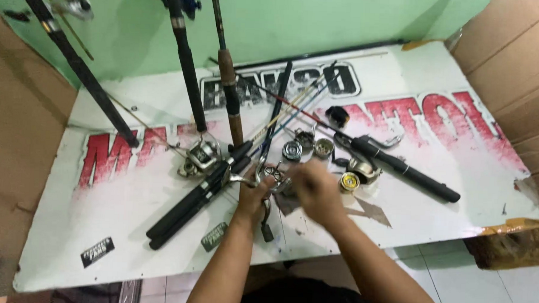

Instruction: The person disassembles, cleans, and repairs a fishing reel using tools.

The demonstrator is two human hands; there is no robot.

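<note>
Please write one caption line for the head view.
Both hands, left hand and right hand, work on a fishing reel among rods on a white board.

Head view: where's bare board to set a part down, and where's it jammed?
Free: the board's near-left stretch between the black sticker and the black rod handles; also the far-right area past the lone black handle, toward the cardboard. Crowded: the centre, where reels and small spools ring the left hand and right hand.

Both hands (292,191) on reel (273,174), rods (196,197) nearby
</note>
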